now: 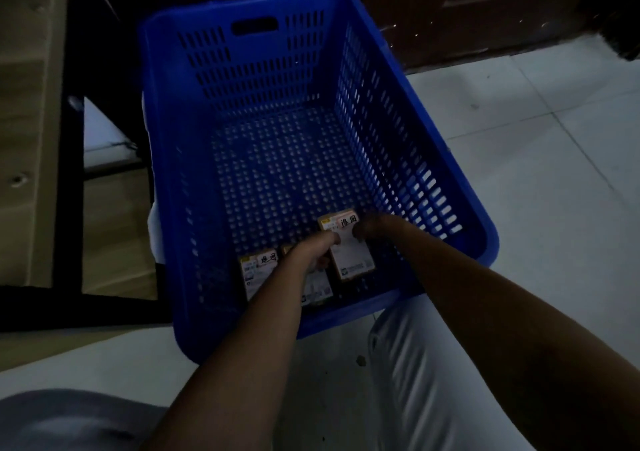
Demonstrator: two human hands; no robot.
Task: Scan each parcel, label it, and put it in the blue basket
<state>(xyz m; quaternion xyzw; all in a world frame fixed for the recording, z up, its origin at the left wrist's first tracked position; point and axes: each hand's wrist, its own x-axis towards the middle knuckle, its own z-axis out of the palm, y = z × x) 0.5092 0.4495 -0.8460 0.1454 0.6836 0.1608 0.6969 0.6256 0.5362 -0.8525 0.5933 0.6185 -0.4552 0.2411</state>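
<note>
A blue perforated basket (450, 159) stands on the floor, lit dimly. Three small brown parcels with white labels lie in a row on its bottom near the front wall. Both my hands reach in over the rim. My left hand (317, 251) and my right hand (372, 228) grip the rightmost parcel (353, 260) at its upper edge, left and right of its label. The middle parcel (317, 287) is partly hidden under my left wrist. The left parcel (258, 270) lies apart from my hands.
A dark table frame (74, 190) and wooden panels stand left of the basket. Pale floor tiles (554, 173) spread to the right. A dark wooden door or cabinet (485, 7) rises behind. My white trouser leg (433, 381) is at the bottom.
</note>
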